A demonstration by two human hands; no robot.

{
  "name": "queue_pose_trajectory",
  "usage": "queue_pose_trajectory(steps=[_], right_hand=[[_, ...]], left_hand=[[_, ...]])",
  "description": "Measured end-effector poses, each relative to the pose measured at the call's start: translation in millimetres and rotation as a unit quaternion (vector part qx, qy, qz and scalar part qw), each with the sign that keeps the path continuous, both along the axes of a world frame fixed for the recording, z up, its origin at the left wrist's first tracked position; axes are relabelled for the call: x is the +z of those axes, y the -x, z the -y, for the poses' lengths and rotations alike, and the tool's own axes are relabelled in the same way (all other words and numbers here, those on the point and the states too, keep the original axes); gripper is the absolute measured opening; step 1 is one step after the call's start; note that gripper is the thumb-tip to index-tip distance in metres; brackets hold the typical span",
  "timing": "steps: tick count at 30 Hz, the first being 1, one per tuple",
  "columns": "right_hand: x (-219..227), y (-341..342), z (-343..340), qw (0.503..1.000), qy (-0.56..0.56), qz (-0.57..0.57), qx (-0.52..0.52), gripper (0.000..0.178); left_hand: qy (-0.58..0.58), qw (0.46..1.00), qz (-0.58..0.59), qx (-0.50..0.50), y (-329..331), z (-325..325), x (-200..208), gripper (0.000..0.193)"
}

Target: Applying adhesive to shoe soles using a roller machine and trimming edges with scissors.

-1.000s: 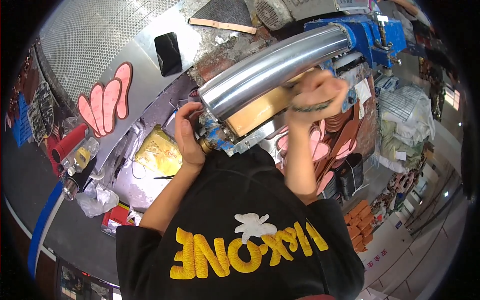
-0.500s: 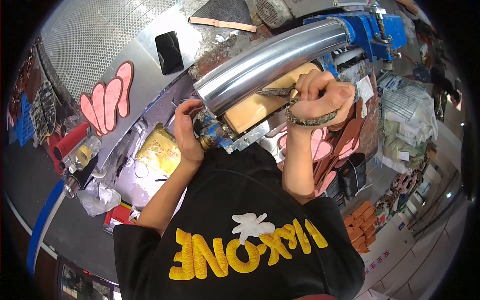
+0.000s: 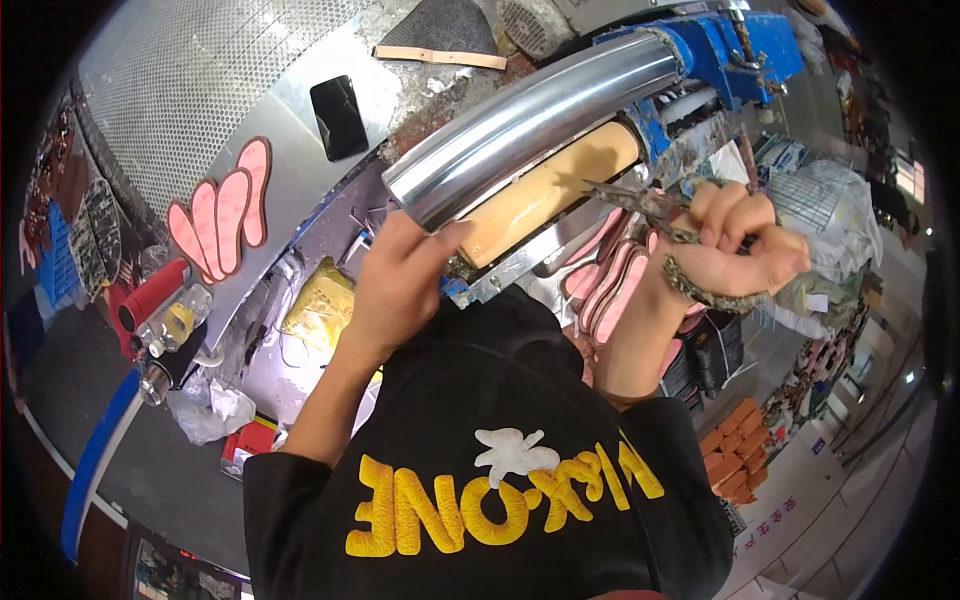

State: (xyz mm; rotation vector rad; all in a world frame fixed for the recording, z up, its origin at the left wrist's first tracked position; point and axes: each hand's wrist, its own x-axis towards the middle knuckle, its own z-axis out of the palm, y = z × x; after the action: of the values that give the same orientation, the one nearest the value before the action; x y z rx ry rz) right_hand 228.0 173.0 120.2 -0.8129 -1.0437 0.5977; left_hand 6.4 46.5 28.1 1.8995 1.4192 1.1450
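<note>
Within fingers [image 3: 722, 212] of the right hand [image 3: 738, 262], scissors [image 3: 632, 198]

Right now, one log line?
left hand: at left end of cream cylindrical roller | right hand: holding grey metal scissors | polished steel cylinder: alongside roller

A black T-shirt [image 3: 480, 400] with loose short sleeves [image 3: 285, 510] — chunky, textured yellow lettering [image 3: 503, 512] spans it, a white lobed motif [image 3: 515, 455] just overlapping.

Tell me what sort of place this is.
Probably a shoe-parts workshop, judging by the pink insoles fanned out at left, the shiny roller and the scissors in the right hand.
</note>
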Motion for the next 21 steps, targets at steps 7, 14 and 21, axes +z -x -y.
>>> queue_pose_trajectory(steps=[7, 14, 21], right_hand=[[-11.1, -46.6, 30.7, 0.996, 0.057, 0.064, 0.015, 0.05], [-20.8, -69.2, 50.5, 0.994, 0.074, 0.077, -0.035, 0.044], [-22.5, -77.0, 54.3, 0.988, 0.095, 0.112, -0.051, 0.044]], left_hand=[[0.188, 0.977, 0.052, -0.088, -23.7, -61.4, 12.0, 0.03], [-0.018, 0.977, -0.105, -0.182, -16.6, -90.8, -29.7, 0.024], [0.031, 0.959, -0.105, -0.263, -22.5, -110.9, -23.4, 0.016]])
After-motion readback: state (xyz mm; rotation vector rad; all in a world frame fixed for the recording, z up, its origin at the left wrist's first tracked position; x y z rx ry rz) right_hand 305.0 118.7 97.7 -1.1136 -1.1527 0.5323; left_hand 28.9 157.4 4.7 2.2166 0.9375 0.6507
